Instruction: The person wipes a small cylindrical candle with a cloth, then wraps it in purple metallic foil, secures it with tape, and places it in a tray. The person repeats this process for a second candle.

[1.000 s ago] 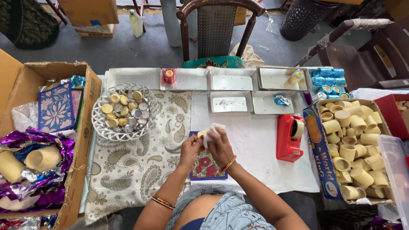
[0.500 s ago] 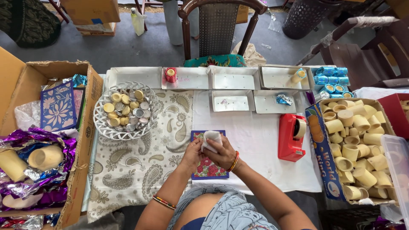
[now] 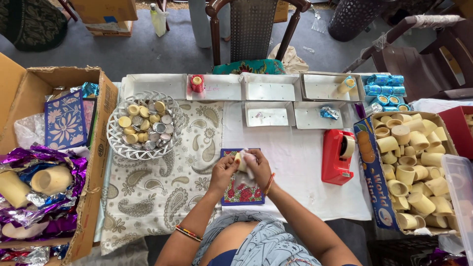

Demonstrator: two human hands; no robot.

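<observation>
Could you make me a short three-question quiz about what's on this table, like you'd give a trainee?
1. True or false: the red tape dispenser stands on the person's right side, beside the box of cream cups.
2. What does the white lattice basket hold? A) blue foil rolls B) small round gold and silver pieces C) flowers
3. What lies on the table right under the left hand and right hand?

Key
1. True.
2. B.
3. A small floral card with a blue border; both hands meet above it around a small pale item, too covered to tell its kind.
</observation>
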